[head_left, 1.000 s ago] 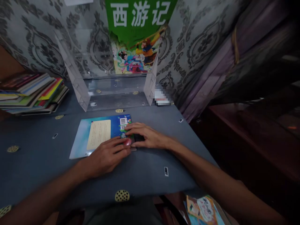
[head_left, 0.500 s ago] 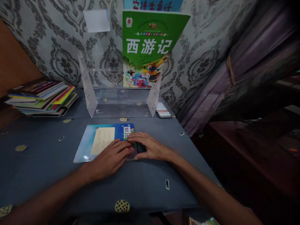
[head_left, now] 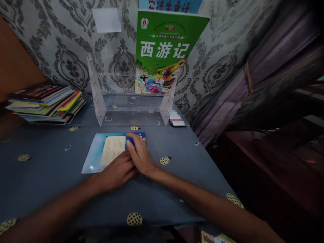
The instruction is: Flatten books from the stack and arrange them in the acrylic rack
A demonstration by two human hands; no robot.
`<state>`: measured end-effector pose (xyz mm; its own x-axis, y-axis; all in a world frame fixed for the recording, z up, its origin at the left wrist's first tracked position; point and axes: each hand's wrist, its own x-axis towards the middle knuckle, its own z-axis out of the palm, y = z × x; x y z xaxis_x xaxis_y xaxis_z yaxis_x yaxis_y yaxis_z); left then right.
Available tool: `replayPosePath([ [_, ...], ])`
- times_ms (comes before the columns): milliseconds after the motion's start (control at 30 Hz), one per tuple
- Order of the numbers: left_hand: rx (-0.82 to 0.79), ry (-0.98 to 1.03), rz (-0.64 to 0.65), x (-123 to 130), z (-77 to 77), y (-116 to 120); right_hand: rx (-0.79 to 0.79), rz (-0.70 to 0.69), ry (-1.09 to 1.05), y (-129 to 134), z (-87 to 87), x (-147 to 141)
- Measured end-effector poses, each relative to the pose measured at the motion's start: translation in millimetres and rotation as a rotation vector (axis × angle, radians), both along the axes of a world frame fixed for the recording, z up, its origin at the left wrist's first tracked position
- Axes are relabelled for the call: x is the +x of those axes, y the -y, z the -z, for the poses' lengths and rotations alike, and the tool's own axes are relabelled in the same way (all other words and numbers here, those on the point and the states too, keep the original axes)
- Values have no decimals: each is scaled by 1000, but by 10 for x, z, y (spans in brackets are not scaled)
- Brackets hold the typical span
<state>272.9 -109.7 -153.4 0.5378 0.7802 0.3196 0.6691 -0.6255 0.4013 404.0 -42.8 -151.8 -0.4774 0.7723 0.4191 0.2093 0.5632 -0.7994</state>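
Note:
A blue picture book (head_left: 92, 153) lies flat on the table, its text panel facing up. My left hand (head_left: 121, 170) rests palm down on the book's lower right part, fingers laid out; their tips are hidden behind the other hand. Across them, on the book's right side, my right hand (head_left: 141, 155) lies flat with fingers stretched toward the far edge. It covers most of the book's right end. Neither hand has its fingers wrapped round anything.
Beyond the book stands a clear acrylic rack (head_left: 97, 101) holding a green book (head_left: 162, 50), with a blue book (head_left: 172, 5) behind it. A stack of books (head_left: 45, 104) is at the left. A blurred-out item (head_left: 178, 118) sits beside the rack; a purple curtain (head_left: 227, 91) hangs right.
My right hand has moved left and turned, from the book's right edge onto its cover and over my left fingers. The view has shifted slightly.

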Motion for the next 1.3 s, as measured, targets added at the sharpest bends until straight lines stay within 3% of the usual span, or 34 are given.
replayPosePath([
  [167,-117,78,-54,-7,-63,-22,-103,58,13,-20,58,148],
  [300,-83,15,-173,-122,1,-91,-89,58,31,-26,79,130],
  [567,-34,-284,-523,-825,148,-227,-33,45,120,-46,121,124],
  [667,-28,-327,-600,-960,162,-213,-5,44,227,-49,131,102],
  [900,22,-364,-616,-964,238,-202,223,-61,661,-30,57,40],
  [1000,44,-363,-617,-976,258,-207,225,-46,757,-87,23,64],
  [1300,-6,-354,-621,-954,187,-198,211,84,710,-204,163,149],
])
